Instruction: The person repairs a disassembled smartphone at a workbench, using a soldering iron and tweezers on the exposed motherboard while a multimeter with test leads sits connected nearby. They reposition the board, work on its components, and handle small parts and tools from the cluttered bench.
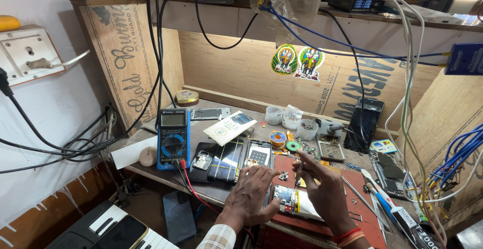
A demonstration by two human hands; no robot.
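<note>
- The left hand point(250, 191) lies flat, fingers spread, pinning the opened phone point(292, 201) at the bench's front edge, at six o'clock; a slip could push it over.
- The phone lies back-off, with its blue board and pale battery exposed.
- At three o'clock of it, the right hand point(324, 188) pinches a thin tool point(297, 171); a skid could scratch the board.
</note>
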